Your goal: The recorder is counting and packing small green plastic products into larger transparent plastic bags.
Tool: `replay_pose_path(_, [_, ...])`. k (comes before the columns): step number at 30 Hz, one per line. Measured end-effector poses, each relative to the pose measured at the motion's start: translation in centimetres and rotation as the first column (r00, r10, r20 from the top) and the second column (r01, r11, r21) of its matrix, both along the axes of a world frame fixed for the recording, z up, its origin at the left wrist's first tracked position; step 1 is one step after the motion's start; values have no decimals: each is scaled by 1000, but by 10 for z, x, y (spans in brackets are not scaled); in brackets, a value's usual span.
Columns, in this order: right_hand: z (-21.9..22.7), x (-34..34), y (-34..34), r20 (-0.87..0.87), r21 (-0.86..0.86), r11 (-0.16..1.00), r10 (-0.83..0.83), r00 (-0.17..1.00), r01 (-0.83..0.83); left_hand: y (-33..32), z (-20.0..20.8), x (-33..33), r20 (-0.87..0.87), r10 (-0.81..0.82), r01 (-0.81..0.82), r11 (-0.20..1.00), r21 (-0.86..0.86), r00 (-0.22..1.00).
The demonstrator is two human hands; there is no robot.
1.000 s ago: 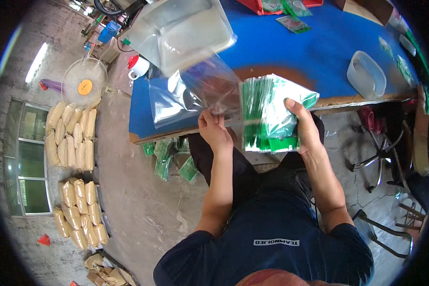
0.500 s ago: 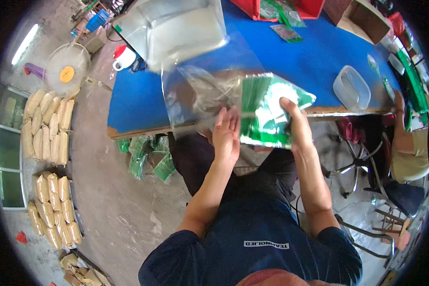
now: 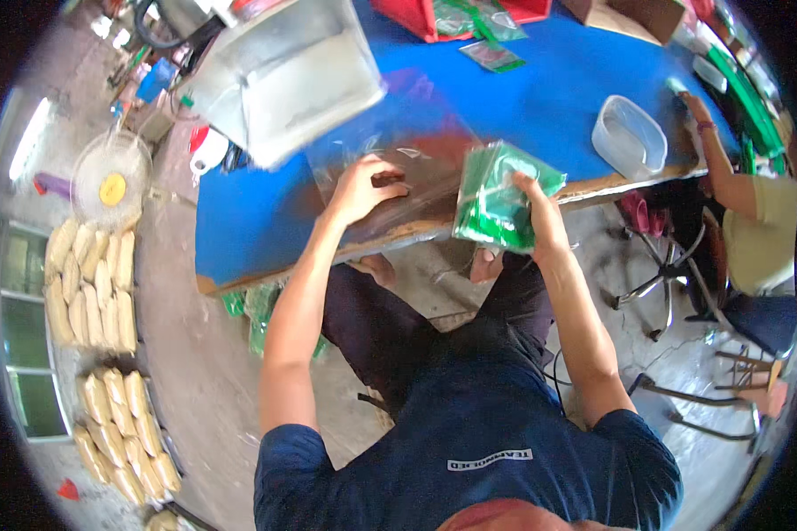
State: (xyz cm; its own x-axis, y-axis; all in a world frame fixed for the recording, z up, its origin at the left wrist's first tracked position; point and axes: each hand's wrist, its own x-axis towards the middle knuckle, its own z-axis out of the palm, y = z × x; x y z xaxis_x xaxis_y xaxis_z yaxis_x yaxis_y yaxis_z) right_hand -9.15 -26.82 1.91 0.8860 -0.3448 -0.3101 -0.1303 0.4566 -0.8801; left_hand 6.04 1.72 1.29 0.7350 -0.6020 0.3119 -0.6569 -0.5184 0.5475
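Left hand [image 3: 363,188] now flat on clear bag [image 3: 416,173]; right grip [image 3: 540,221] holds green packets [image 3: 496,199].

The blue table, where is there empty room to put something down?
The blue table is bare in the middle, between the clear tub and the big clear bag, and at its left end near the edge. It is crowded at the front edge, where the left hand presses a clear bag and the right hand holds green packets.

One view only, from the person's head, looking steeply down over their own chest and knees. The blue table [image 3: 540,97] fills the upper frame, close by, with the concrete floor [image 3: 212,380] (bent by the fisheye) at left.
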Motion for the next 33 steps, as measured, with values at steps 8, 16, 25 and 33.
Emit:
replay_pose_path(8, [27,-32,-14,57,-19,999,32,998,-31,-46,2,-17,32,196,-194,979,-65,980])
replay_pose_path(16, [18,20,-8,-51,-46,999,23,998,-25,-108,48,-88,316,264,-89,875,-476,911])
replay_pose_path(25, [29,50,-27,66,219,904,363,930,-368,-126,55,-109,171,83,8,881,-473,982])
replay_pose_path(33, [50,53,-2,190,-284,857,490,851,-430,-121,80,-181,3,-113,110,964,-243,994])
